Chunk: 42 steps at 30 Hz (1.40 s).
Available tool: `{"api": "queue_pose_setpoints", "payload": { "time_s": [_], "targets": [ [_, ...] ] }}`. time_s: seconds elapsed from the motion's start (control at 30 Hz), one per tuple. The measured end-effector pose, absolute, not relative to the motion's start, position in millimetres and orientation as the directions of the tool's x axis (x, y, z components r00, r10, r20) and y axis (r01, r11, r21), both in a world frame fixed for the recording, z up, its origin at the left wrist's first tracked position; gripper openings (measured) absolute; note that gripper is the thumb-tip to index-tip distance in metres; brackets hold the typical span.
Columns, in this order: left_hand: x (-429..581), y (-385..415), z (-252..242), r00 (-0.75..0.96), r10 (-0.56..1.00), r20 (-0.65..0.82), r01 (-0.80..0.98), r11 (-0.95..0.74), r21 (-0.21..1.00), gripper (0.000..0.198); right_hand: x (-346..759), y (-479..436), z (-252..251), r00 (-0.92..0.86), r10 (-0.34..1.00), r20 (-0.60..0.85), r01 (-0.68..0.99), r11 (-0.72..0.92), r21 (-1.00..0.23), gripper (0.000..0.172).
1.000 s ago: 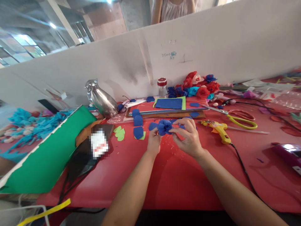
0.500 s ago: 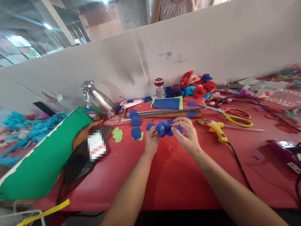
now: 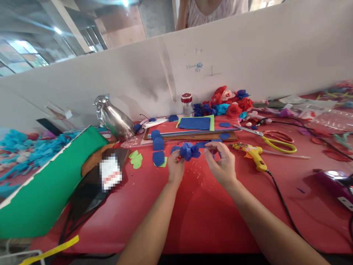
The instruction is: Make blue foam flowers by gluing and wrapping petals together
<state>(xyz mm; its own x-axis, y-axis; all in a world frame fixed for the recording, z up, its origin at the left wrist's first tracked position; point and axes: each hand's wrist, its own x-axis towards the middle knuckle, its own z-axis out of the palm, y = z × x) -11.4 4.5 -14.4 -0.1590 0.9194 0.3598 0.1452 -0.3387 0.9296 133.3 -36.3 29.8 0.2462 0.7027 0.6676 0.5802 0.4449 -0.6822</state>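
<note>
Red table [image 3: 209, 213] — scissors [image 3: 265, 137], glue gun [image 3: 255, 154], green sheet [image 3: 55, 184].

Left hand [image 3: 175, 168], right hand [image 3: 223, 166] bare; both forearms bare to frame edge.

The blue flower [image 3: 189, 151] pinched in the left hand [image 3: 175, 167] is looking like soft, matt felt or foam sheet, taking no shine, as is the blue scrap [image 3: 214, 151] in the right hand [image 3: 222, 163]. The counter [image 3: 209, 206] is showing a red, matt, smooth covering flecked with crumbs. The jug [image 3: 116, 119] is gleaming as polished metal. The glue gun [image 3: 255, 155] is reading as yellow, slightly glossy plastic, and the scissors [image 3: 273, 141] are pairing bright steel blades with smooth plastic handles. The green sheet [image 3: 52, 184] is lying dull and paper-like; the white partition [image 3: 248, 55] is looking matt and scuffed.
</note>
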Motion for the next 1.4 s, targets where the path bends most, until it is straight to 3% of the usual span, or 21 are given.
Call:
{"api": "queue_pose_setpoints", "payload": {
  "time_s": [0.07,0.2,0.4,0.53,0.77,1.17,1.4],
  "targets": [
    [-11.7,2.4,-11.9,-0.167,0.906,0.388,0.172,-0.361,0.917,0.016,130.4,-40.2,31.1,0.193,0.636,0.747,0.686,0.457,-0.566,0.004],
    [-11.0,-4.9,-4.3,-0.104,0.856,0.506,0.311,-0.455,0.834,0.019,121.7,-45.4,28.3,0.082,0.580,0.810,0.815,0.429,-0.390,0.018],
    [-7.6,-10.0,-3.1,-0.006,0.773,0.634,0.405,-0.578,0.708,0.019,118.7,-44.5,23.0,0.047,0.560,0.827,0.855,0.405,-0.323,0.013],
    [-7.5,-7.8,-4.5,-0.032,0.777,0.629,0.443,-0.553,0.706,0.016,122.3,-45.3,25.6,-0.027,0.516,0.856,0.848,0.465,-0.254,0.010],
    [-9.7,-7.8,-3.8,-0.059,0.820,0.569,0.447,-0.488,0.749,0.015,121.1,-46.2,27.7,-0.016,0.525,0.851,0.834,0.477,-0.278,0.018],
    [-9.0,-10.9,-9.0,0.035,0.753,0.657,0.506,-0.580,0.638,0.027,123.9,-43.6,25.2,0.003,0.597,0.802,0.859,0.408,-0.308,0.004],
    [-9.6,-12.3,-7.9,0.050,0.732,0.679,0.494,-0.609,0.621,0.025,122.2,-42.9,25.4,0.069,0.592,0.803,0.841,0.398,-0.366,0.014]
  ]
}}
